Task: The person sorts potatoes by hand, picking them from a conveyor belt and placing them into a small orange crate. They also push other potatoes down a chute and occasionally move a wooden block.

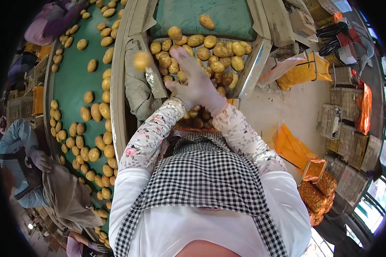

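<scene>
My gloved right hand (203, 88) reaches up and left over the potatoes (221, 51) in the chute, its blurred fingers stretched out with nothing held in them. Close against it, partly overlapped, is my gloved left hand (182, 92); its fingers are smeared and mostly hidden. Left of both hands, a blurred potato (141, 61) hangs in the air above the chute's left edge (155, 81). More potatoes lie below my wrists, near the checked apron (201, 171).
A green belt (68, 90) with many potatoes runs along the left. Beyond it, a co-worker's gloved hand (40, 162) rests near brown cloth (68, 192). Another green belt (201, 13) is ahead. Orange bags (291, 145), filled net sacks (315, 197) and crates (330, 121) stand right.
</scene>
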`<state>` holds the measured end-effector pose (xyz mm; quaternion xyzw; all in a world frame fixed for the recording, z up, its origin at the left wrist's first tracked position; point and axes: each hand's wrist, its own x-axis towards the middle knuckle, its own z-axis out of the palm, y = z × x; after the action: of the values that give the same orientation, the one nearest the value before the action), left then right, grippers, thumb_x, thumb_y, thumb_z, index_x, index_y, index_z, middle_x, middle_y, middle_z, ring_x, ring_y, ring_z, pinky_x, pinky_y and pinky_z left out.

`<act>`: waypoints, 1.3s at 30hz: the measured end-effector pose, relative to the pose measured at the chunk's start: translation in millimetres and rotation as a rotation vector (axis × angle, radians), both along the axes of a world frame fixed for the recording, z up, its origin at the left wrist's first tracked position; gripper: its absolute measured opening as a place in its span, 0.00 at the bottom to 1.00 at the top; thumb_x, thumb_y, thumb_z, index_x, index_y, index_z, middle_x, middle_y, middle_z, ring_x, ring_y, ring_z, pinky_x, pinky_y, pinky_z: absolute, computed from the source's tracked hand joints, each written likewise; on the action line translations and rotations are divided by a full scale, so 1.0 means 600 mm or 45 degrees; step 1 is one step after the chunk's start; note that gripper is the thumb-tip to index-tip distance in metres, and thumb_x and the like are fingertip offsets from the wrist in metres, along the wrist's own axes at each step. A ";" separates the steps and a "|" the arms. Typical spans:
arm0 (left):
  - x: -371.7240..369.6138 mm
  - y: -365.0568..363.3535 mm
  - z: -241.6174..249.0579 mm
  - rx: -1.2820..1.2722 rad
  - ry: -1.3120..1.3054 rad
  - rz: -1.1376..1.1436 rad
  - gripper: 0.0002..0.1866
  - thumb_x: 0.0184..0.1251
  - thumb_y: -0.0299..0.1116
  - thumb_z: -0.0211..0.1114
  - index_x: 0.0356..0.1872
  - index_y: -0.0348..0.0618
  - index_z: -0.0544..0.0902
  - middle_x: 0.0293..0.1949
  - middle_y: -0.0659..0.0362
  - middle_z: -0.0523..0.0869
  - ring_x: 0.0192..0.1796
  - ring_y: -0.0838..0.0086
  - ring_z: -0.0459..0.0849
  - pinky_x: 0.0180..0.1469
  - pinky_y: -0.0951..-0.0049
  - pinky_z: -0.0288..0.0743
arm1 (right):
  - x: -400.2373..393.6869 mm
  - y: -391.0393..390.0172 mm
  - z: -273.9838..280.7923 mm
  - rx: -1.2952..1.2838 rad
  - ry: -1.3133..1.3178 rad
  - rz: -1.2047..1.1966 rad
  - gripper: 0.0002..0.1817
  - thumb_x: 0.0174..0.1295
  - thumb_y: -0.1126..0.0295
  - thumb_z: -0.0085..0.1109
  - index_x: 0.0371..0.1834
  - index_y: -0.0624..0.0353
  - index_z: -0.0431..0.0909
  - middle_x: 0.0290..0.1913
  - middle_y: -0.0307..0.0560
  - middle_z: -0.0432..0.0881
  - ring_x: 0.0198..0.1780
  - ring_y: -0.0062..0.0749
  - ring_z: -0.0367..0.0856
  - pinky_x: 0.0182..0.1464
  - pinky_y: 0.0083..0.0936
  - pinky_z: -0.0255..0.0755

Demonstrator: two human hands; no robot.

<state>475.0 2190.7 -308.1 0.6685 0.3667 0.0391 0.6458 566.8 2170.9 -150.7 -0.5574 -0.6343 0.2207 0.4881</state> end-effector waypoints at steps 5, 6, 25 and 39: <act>0.013 0.061 0.070 1.365 0.289 -0.808 0.24 0.65 0.38 0.66 0.65 0.58 0.84 0.73 0.60 0.74 0.75 0.62 0.70 0.82 0.45 0.52 | 0.142 0.055 -0.100 -0.443 -0.741 -0.461 0.29 0.60 0.65 0.70 0.66 0.54 0.79 0.60 0.61 0.80 0.61 0.56 0.79 0.61 0.48 0.76; 0.011 0.055 0.065 1.424 0.192 -0.753 0.25 0.65 0.41 0.66 0.65 0.59 0.84 0.73 0.62 0.75 0.74 0.62 0.71 0.83 0.40 0.48 | 0.147 0.032 -0.103 -0.823 -0.716 -0.361 0.28 0.59 0.68 0.69 0.66 0.54 0.79 0.59 0.60 0.81 0.60 0.57 0.80 0.61 0.48 0.76; -0.032 0.010 0.067 1.337 -0.014 -0.585 0.30 0.60 0.36 0.72 0.67 0.60 0.82 0.78 0.68 0.70 0.78 0.64 0.67 0.82 0.40 0.51 | 0.267 0.071 -0.177 -0.483 -0.851 -0.613 0.25 0.61 0.76 0.61 0.64 0.50 0.82 0.72 0.58 0.74 0.71 0.54 0.74 0.74 0.41 0.69; -0.063 -0.006 0.028 1.211 -0.071 -0.411 0.19 0.59 0.35 0.74 0.53 0.56 0.86 0.66 0.54 0.78 0.72 0.54 0.73 0.80 0.44 0.55 | 0.036 0.137 -0.121 -0.142 -1.026 0.107 0.33 0.62 0.60 0.69 0.73 0.47 0.75 0.72 0.53 0.76 0.73 0.50 0.73 0.74 0.47 0.66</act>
<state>437.4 2187.3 -291.5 0.9357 0.1830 0.1194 0.2770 588.7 2252.9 -223.5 -0.5984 -0.7841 0.0386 0.1601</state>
